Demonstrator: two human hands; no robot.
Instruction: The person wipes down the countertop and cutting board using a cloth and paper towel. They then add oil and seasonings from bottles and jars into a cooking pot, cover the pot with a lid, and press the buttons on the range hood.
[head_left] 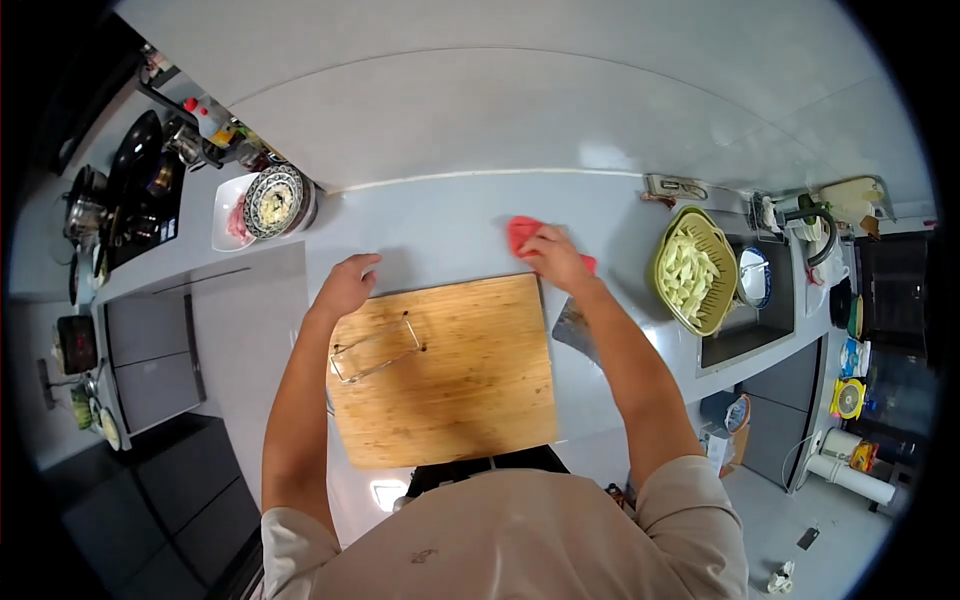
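My right hand (556, 258) presses a red cloth (522, 233) onto the grey countertop (440, 220), beyond the upper right corner of a wooden cutting board (460, 370). Over the board's upper left corner is my left hand (348, 284), its thumb apart from the fingers and nothing seen in it. A thin wire rack (378, 352) lies on the left part of the board. The flat blade of a cleaver (577, 330) shows right of the board, partly hidden under my right forearm.
A green basket (657, 270) of pale cut vegetables stands right, beside the sink (750, 345). Patterned bowls (305, 207) and a white dish (222, 215) are at the left. The stove (150, 215) with pans is far left. A power socket (676, 187) sits by the wall.
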